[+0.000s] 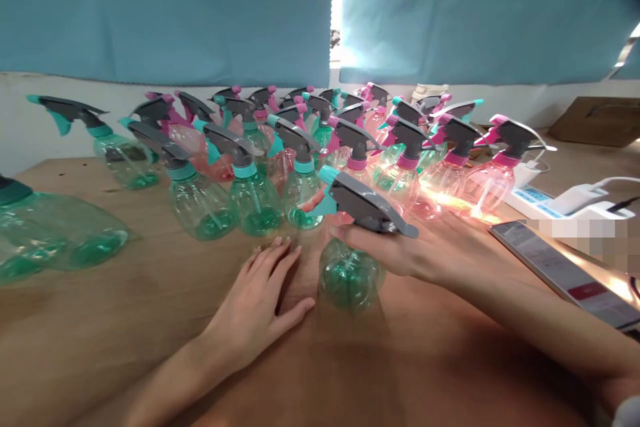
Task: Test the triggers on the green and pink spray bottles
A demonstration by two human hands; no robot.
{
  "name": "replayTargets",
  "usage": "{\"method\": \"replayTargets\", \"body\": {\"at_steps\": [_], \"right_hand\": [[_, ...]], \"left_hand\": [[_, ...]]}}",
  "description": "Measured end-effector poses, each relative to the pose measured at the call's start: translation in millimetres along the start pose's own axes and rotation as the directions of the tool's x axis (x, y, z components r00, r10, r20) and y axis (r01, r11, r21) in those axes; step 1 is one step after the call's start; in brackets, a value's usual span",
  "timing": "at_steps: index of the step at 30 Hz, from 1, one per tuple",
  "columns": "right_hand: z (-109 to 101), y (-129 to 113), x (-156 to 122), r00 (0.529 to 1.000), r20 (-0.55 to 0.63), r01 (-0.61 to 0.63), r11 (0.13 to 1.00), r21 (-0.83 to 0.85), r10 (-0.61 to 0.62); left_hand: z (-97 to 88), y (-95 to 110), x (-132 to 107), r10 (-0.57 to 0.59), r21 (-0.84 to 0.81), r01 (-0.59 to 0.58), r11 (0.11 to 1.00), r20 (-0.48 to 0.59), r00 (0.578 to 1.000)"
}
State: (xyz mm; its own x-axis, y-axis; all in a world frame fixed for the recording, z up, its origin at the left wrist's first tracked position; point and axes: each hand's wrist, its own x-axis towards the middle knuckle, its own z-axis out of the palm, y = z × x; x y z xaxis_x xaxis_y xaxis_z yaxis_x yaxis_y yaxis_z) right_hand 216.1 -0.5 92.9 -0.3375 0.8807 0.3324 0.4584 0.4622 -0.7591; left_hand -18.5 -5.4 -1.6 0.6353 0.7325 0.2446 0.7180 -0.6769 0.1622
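My right hand (380, 250) is closed around the neck of a green spray bottle (351, 280) with a grey and turquoise trigger head, which stands upright in front of me. One finger of that hand reaches forward near the turquoise trigger. Left of this bottle, my left hand (263, 297) lies on the wooden table (165, 333) with its fingers spread and nothing in it. Just beyond my fingertips stand a green spray bottle (303, 197) and another green spray bottle (256, 207), both with turquoise collars.
Several more green and pink spray bottles (487, 180) stand in rows behind. At the left are clear green bottles (90, 230), one with a dark collar. On the right lie a phone (565, 273) and a white power strip (533, 200) with plugs. Blue blinds (165, 13) hang behind.
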Motion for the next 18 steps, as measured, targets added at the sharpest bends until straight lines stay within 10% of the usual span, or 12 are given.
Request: {"method": "replayTargets", "body": {"at_steps": [18], "right_hand": [[-4.7,-3.3,-7.1,0.995,0.000,-0.102,0.990,0.099,0.102]], "left_hand": [[-1.4,1.4,0.5,-0.030,-0.033,0.032,0.999,0.065,0.997]]}}
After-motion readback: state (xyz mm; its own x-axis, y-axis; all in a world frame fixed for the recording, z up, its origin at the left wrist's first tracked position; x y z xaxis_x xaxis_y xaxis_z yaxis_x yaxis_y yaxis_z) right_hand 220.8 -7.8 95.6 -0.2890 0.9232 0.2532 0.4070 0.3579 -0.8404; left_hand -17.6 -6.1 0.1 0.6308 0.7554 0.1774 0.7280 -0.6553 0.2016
